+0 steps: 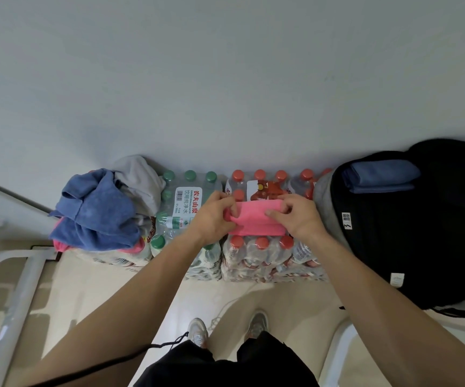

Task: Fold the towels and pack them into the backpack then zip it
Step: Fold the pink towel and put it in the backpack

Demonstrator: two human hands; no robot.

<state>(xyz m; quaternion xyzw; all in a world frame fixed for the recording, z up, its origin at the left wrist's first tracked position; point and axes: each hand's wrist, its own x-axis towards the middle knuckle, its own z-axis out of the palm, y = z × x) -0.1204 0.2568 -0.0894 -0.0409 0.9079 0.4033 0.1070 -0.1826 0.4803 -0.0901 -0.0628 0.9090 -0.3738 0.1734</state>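
A pink towel (255, 219), folded into a small rectangle, lies on top of the shrink-wrapped packs of red-capped water bottles (262, 255). My left hand (214, 216) pinches its left end and my right hand (295, 216) grips its right end. An open black backpack (410, 236) stands at the right, with a folded dark blue towel (382, 175) lying in its top. A heap of unfolded towels, blue (97, 216) and grey (139, 177) with some pink beneath, sits on the bottle packs at the left.
A pack of green-capped bottles (181, 208) stands between the towel heap and the pink towel. A plain wall rises right behind the packs. A white metal frame (16, 291) is at the lower left, another white rail (334, 356) at the lower right. My feet stand on pale floor tiles.
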